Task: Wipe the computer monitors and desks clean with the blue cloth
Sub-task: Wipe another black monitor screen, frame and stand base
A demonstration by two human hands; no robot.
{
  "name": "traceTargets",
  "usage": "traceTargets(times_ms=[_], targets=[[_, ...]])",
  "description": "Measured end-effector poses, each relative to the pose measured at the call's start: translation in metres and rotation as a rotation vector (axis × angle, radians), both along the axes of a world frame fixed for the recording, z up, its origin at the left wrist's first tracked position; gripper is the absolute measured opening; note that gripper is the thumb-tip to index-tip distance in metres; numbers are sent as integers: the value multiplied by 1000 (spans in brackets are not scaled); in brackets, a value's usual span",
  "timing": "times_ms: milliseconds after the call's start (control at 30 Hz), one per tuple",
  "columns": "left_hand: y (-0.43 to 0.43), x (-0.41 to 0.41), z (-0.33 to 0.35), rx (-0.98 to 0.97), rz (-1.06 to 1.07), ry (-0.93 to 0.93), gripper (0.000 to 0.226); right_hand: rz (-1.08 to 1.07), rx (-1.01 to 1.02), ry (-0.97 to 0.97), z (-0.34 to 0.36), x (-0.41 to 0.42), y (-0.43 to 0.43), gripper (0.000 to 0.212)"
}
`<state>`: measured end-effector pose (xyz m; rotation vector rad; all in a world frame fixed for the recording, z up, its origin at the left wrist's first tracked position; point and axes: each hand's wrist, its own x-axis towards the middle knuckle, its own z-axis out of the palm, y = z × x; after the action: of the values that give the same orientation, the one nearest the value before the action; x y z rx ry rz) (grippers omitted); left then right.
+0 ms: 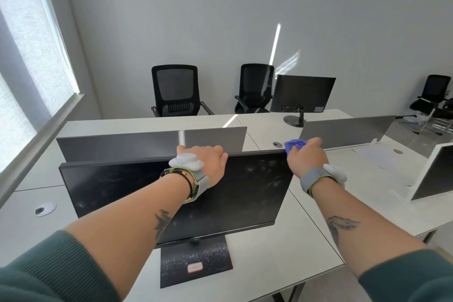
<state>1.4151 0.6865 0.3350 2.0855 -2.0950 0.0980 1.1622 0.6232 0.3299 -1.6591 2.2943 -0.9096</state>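
We are gripping the top edge of the dusty black monitor (171, 193) with our left hand (208, 160), its fingers (219, 151) curling over the rim. Our right hand (306, 158) is holding the bunched blue cloth (294, 144) at the monitor's upper right corner, fingers curled round it. The monitor is standing on the white table (282, 247), in front of a grey divider (122, 146).

Left hand (208, 162) grips the top edge of the near black monitor (171, 198), fingers (220, 152) curled over the rim; the screen shows dust smears and the stand base is speckled. Right hand (306, 157) holds the bunched blue cloth (294, 145) at the monitor's upper right corner. A second monitor (302, 93) stands on the far white counter (264, 125) beyond grey divider panels (147, 144), with two black mesh chairs (175, 91) behind.
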Motion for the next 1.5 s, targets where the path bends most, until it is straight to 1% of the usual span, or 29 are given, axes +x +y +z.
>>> traceTargets(times_ms=[67,133,267,333,433,600,667,733,833,933,1000,1067,1167,1267,1300,1333,1400,1467,1500], targets=[[-1,1,-1,-5,0,3,38,-11,7,53,3,3,0,35],[-2,1,-1,-16,0,-1,38,49,-15,132,5,17,6,33],[-4,1,-3,-19,-1,-9,39,344,-105,265,-4,65,26,31],[-5,4,-4,-18,4,-3,40,410,-163,278,-6,71,34,29],[-3,7,-4,-17,2,-10,40,357,-129,235,-8,44,26,27],[-3,-2,-3,-26,-19,-32,39,134,-14,187,-8,-20,0,28],[-5,3,-4,-16,-5,-34,40,93,56,180,-14,-22,2,28],[-7,7,-3,4,6,-31,39,88,73,176,-29,-10,14,25],[-7,4,-3,-8,-17,-43,38,101,22,130,-41,18,34,15],[-5,0,-2,-18,-38,-50,38,48,-71,-61,-31,28,37,9],[-6,4,-2,-9,-26,-47,38,34,-133,-101,-25,31,34,9],[-6,8,-3,-11,-19,-51,39,71,-158,-79,-25,44,35,6],[-6,5,-4,-9,-31,-56,39,210,-191,-35,-35,73,47,11],[-6,6,-3,-10,-26,-55,40,353,-153,81,-49,86,57,12],[-6,8,-3,-4,-24,-53,41,346,-127,92,-51,83,57,11],[-5,9,-3,3,-22,-48,41,292,-97,66,-52,77,52,10],[-4,8,-3,2,-27,-48,41,138,-81,-66,-47,61,43,8],[-4,6,-3,-11,-35,-57,40,55,-137,-144,-41,53,38,8],[-4,7,-3,-15,-34,-62,40,67,-178,-143,-37,56,38,8]])
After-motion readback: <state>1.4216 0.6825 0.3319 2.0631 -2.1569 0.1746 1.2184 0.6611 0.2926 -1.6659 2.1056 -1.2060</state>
